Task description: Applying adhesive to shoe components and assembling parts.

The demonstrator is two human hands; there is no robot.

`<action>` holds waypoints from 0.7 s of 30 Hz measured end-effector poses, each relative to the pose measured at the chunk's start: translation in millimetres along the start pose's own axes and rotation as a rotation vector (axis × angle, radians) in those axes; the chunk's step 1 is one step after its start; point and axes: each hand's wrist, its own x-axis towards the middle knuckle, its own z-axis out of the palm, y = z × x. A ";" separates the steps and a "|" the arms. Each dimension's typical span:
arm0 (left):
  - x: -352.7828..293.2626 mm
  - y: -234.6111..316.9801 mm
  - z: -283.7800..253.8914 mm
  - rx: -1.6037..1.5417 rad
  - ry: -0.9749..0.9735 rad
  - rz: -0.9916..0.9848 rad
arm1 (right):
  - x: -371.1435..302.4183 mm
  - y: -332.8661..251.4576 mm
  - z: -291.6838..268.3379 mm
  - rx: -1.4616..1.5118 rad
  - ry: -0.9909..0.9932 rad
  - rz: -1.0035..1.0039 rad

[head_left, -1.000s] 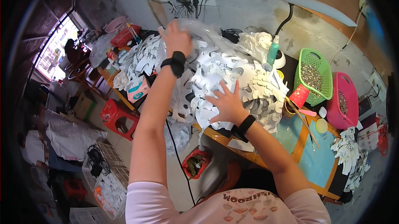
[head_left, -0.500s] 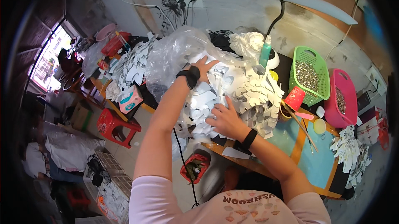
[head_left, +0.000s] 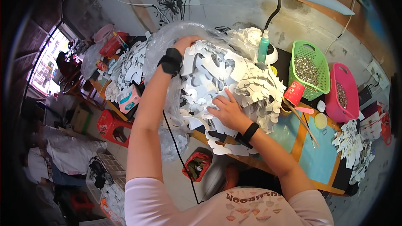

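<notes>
A big heap of white, curved flat cut pieces [head_left: 209, 71] covers the work table in front of me. At its far left edge, my left hand [head_left: 186, 44] reaches in beside a clear plastic bag [head_left: 163, 43]; the fingers are hidden behind the pieces. My right hand [head_left: 229, 113] lies on the near part of the heap, fingers spread and pressing on the pieces. Some pieces hang over the table's front edge below the right hand.
To the right stand a green basket [head_left: 325, 73] and a pink basket [head_left: 354, 87], both holding small metal parts. A red cup [head_left: 294, 92], brushes [head_left: 307, 131] and a green spray bottle [head_left: 263, 48] are nearer. A red stool [head_left: 109, 127] and red bag [head_left: 206, 159] sit below.
My left hand has moved left and away from me, its fingers now behind the heap. The pieces have spread and slid toward me over the front edge. The right hand has barely moved.
</notes>
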 end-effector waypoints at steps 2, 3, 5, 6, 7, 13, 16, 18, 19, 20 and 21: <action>-16.6 25.4 -18.3 0.164 -0.035 0.019 | 6.1 -8.6 -13.2 0.014 -0.086 0.036; -27.5 62.4 -22.3 0.291 -0.046 0.000 | 10.6 -15.8 -29.4 0.042 -0.098 0.071; -66.5 100.2 -14.2 0.498 0.074 -0.081 | 20.6 -34.1 -63.2 0.102 -0.158 0.106; -81.0 119.2 0.2 0.617 0.139 -0.138 | 16.9 -33.3 -74.0 0.185 -0.164 0.128; -99.8 142.7 12.8 0.656 0.068 -0.182 | 11.6 -31.1 -83.5 0.277 -0.166 0.142; -196.1 169.5 113.4 0.481 -0.088 -0.064 | -26.4 -15.9 -142.0 0.904 -0.154 0.512; -196.7 188.4 110.1 0.326 -0.183 -0.115 | -30.3 -16.9 -144.1 0.750 0.048 0.733; -175.7 187.8 80.4 0.151 -0.295 -0.208 | -25.3 -14.0 -139.8 0.447 0.129 0.648; -173.9 165.8 77.2 0.063 -0.197 -0.114 | -20.3 -15.3 -133.6 0.459 0.148 0.635; -162.7 164.7 63.7 -0.140 -0.351 -0.314 | -17.5 -14.4 -125.7 0.462 0.172 0.632; -163.7 152.6 61.2 -0.179 -0.370 -0.286 | -13.0 -16.1 -115.4 0.477 0.193 0.621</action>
